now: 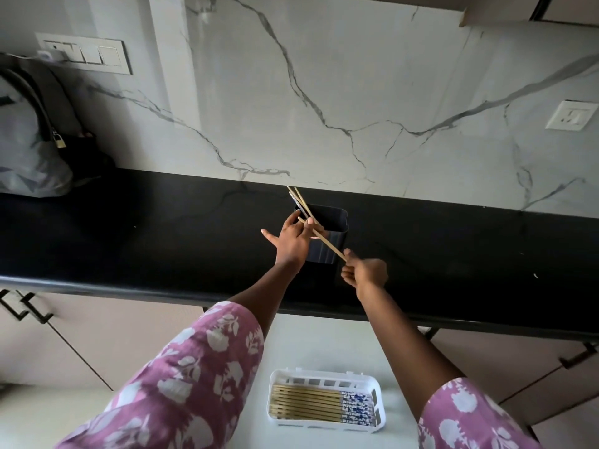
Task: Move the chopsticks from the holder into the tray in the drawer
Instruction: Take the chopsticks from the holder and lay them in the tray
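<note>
Glossy black counter (162, 228) — wooden chopsticks (321, 239).

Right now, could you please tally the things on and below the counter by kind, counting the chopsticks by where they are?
Holder: 1
Tray: 1
Bag: 1
Chopstick pulled by the right hand: 1
Chopsticks in the holder, steadied by the left hand: 3 seen
Chopsticks in the tray: about 9; overlap blurs the exact count
Total: about 16

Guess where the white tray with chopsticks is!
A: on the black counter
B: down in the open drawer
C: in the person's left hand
B: the white tray of chopsticks sits in the open drawer, below the black counter.
</note>
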